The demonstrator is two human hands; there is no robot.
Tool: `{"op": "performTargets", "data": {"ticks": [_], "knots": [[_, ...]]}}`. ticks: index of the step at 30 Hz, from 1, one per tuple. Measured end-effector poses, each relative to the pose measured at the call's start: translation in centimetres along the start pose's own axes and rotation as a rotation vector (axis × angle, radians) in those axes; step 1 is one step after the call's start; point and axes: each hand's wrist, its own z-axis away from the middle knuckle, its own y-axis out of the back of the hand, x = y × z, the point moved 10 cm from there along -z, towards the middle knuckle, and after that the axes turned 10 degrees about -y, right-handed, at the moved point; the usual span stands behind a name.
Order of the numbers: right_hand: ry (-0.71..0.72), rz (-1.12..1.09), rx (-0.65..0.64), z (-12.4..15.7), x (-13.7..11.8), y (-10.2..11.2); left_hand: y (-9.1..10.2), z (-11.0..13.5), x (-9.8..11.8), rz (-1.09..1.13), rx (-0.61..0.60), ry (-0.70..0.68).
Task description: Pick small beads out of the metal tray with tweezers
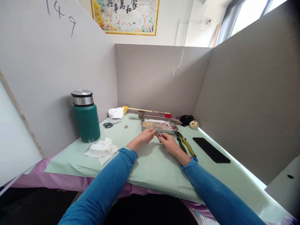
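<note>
My left hand (147, 135) is closed in a pinch just in front of the metal tray; what its fingertips hold is too small to make out. My right hand (169, 143) is closed on slim silver tweezers (158, 132), whose tips point toward the left fingertips. Both hands are close together above the green table cover. Behind them, the shallow metal tray (159, 119) contains tan beads (148, 124) on the left and red and pale ones (167, 126) on the right. Pliers with yellow and green handles (187, 146) lie beside my right wrist.
A green flask (86, 120) stands at left, near crumpled tissue (103, 148) and black-handled scissors (109, 124). One small ring-like piece (126, 127) lies left of the tray. A black flat object (211, 150) is at right. Behind the tray rests a wooden stick (142, 109). Grey partitions (159, 78) enclose the table.
</note>
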Motion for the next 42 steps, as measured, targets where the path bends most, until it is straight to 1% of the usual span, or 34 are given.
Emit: {"op": "performTargets", "data": {"ticks": [5,13,17,27,30,35,39,42], "knots": [[0.000,-0.014,-0.022,0.07,-0.04,-0.11,-0.14,0.29,0.35,0.078,-0.013,0.002],[0.026,-0.014,-0.039,0.27,-0.34,-0.16,0.06,0.03,0.31,0.081,0.000,-0.027],[0.044,0.000,-0.053,0.40,-0.63,-0.38,0.15,-0.14,0.16,0.042,0.008,-0.036],[0.083,0.032,-0.013,0.34,-0.75,-0.28,0.47,-0.01,0.55,-0.091,0.037,-0.056],[0.061,0.001,-0.018,0.38,-0.72,-0.23,0.54,-0.03,0.57,-0.098,0.036,-0.057],[0.001,-0.061,-0.077,0.57,-0.65,-0.54,0.65,-0.42,0.60,-0.115,0.038,-0.096],[0.017,-0.039,-0.033,0.35,-0.53,-0.30,0.67,-0.59,0.32,-0.100,0.053,-0.090],[0.022,0.000,0.008,0.08,-0.21,-0.11,0.40,-0.44,0.16,-0.075,0.038,-0.066]]}}
